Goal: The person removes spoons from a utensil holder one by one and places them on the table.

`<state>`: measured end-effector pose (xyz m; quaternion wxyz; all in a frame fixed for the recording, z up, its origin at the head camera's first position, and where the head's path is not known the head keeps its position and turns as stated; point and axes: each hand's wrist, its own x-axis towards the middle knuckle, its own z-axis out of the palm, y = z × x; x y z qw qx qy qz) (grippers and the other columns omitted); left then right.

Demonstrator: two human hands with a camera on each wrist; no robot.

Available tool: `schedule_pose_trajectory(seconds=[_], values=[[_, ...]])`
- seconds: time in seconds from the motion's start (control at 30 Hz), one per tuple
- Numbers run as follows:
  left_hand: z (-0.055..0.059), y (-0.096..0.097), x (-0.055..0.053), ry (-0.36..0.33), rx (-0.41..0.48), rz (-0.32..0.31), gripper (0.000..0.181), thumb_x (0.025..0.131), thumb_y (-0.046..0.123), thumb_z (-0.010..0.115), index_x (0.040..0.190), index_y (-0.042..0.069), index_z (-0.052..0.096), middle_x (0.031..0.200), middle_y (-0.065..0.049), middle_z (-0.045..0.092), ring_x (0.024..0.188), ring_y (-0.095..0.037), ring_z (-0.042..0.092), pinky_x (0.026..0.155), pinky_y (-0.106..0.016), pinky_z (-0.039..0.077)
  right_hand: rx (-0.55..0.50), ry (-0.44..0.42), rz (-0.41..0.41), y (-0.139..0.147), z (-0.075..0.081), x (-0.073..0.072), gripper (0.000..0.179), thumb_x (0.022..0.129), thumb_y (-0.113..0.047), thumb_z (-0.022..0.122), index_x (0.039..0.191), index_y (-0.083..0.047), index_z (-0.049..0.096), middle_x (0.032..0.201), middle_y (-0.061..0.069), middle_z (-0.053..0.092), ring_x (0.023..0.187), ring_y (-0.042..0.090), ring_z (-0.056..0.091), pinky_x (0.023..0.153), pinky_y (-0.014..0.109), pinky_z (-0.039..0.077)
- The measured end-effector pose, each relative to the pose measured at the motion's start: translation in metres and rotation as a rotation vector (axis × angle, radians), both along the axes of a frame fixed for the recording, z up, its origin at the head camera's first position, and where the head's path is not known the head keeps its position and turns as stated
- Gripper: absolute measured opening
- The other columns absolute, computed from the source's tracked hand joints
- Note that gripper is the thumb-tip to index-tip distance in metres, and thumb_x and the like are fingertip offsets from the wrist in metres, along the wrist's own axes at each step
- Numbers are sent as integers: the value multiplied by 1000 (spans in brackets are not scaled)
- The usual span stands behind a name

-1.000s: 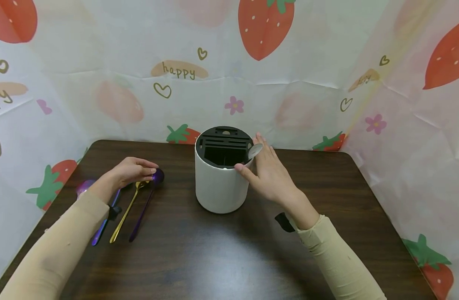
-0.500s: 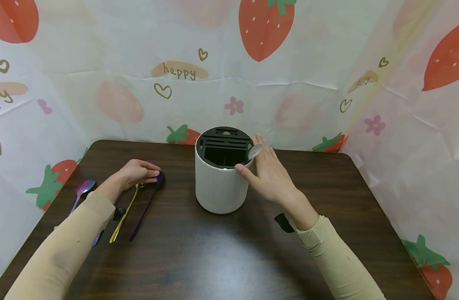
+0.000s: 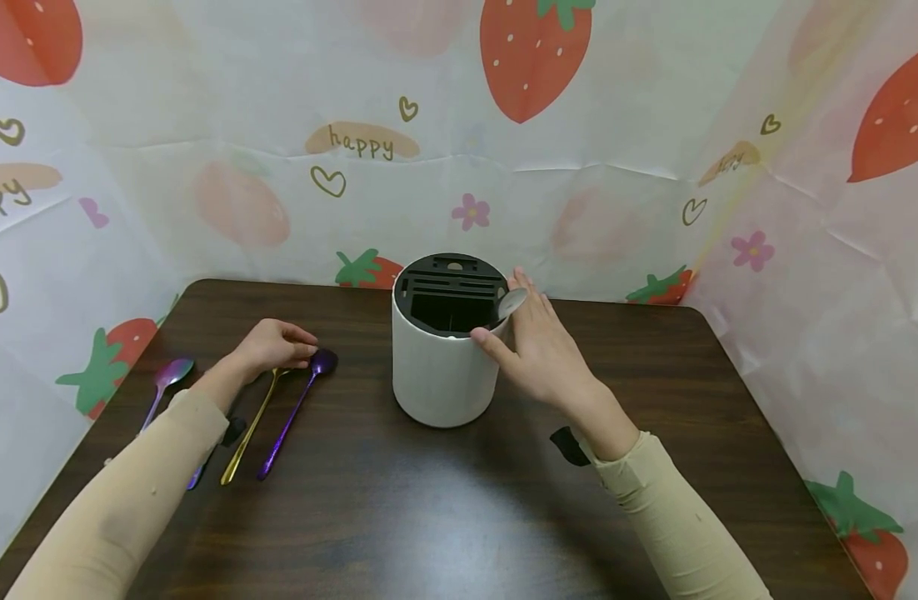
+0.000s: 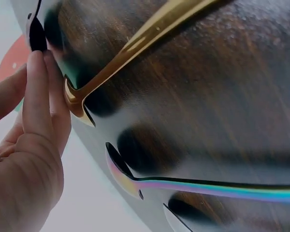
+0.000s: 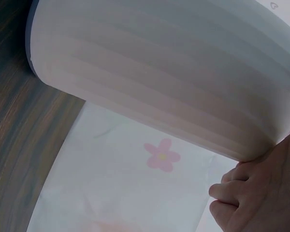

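My left hand (image 3: pixel 279 346) is at the left side of a purple spoon's (image 3: pixel 323 362) bowl. In the left wrist view its fairly straight fingertips touch the edge of that dark bowl (image 4: pixel 37 36). The spoon lies on the table, handle toward me. Beside it is a gold spoon (image 3: pixel 251 429), its bowl partly under my fingers. With fingers spread, my right hand (image 3: pixel 537 350) rests against the right side of a white cylindrical utensil holder (image 3: pixel 444 383) with a black slotted top. A silver spoon (image 3: pixel 512 302) stands in the holder, bowl up, near my right thumb.
On the far left lies a rainbow-tinted spoon (image 3: pixel 172 372), partly covered by my left sleeve. Another blue-purple handle (image 3: pixel 196 477) shows beyond that sleeve. The dark wooden table (image 3: pixel 444 517) meets a strawberry-print cloth backdrop (image 3: pixel 444 108) behind and at both sides.
The purple spoon's bowl has come down and slightly right, away from my left fingers' earlier pinch. The left forearm has shifted a little right. My right hand stays on the holder.
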<state>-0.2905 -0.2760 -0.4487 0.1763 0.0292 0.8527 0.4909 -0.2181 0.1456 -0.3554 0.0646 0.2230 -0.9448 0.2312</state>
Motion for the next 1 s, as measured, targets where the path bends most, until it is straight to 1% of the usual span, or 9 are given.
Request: schedule_pose_trajectory(seconds=[0.23,0.33,0.47,0.57,0.63,0.7,0.8,0.93,1.0], values=[[4,0,5,19,-41,1,42,107,12,61,138,-15,56,134,-32,62,103,-26,72,90,-36,61,4,-13,-7,0,0,0,103,100,-79,30,167,-5,3,174,11,-4,161,23,-4,130,47,5],[6,1,9,46,-73,2,42,108,16,60,138,-13,58,132,-31,64,106,-30,72,91,-39,61,3,-19,-11,0,1,0,103,100,-79,31,167,-6,2,174,11,-4,161,23,-5,130,47,4],[8,3,16,122,-155,-16,44,109,23,58,138,-10,59,130,-30,65,108,-36,72,92,-46,60,-4,-16,-8,-1,1,0,103,100,-79,32,167,-5,4,174,13,-3,161,23,-4,130,48,5],[12,5,20,217,-241,-27,47,109,28,57,142,-6,58,135,-29,63,115,-43,66,95,-55,56,-7,-13,-6,-1,1,0,104,100,-79,32,167,-5,4,174,12,-3,161,24,-4,130,50,6],[17,7,24,272,-268,-15,48,109,30,57,144,-1,57,138,-27,62,120,-45,62,97,-59,53,-8,-14,-6,-1,1,0,104,99,-79,32,166,-5,5,174,12,-3,161,24,-4,130,50,6],[24,11,27,319,-262,9,47,109,31,56,146,2,57,140,-26,61,125,-46,59,99,-61,51,-9,-16,-5,-1,1,1,104,100,-79,32,166,-5,4,174,12,-4,161,24,-4,130,49,6],[40,18,32,372,-200,48,46,109,33,56,148,7,56,141,-22,62,127,-43,58,99,-59,52,-7,-17,-7,-1,1,1,104,100,-79,32,166,-5,4,174,12,-3,161,23,-4,130,48,5],[60,30,38,489,-115,82,45,109,32,57,148,9,57,141,-17,63,129,-40,59,102,-58,51,-5,-19,-11,-1,1,0,103,100,-79,32,167,-6,2,174,12,-3,161,22,-4,130,47,4],[69,38,41,552,-74,95,44,109,30,57,148,10,58,142,-14,63,128,-38,60,102,-54,51,-5,-21,-11,-2,1,0,103,100,-79,32,167,-6,0,174,11,-3,161,22,-4,130,47,4]])
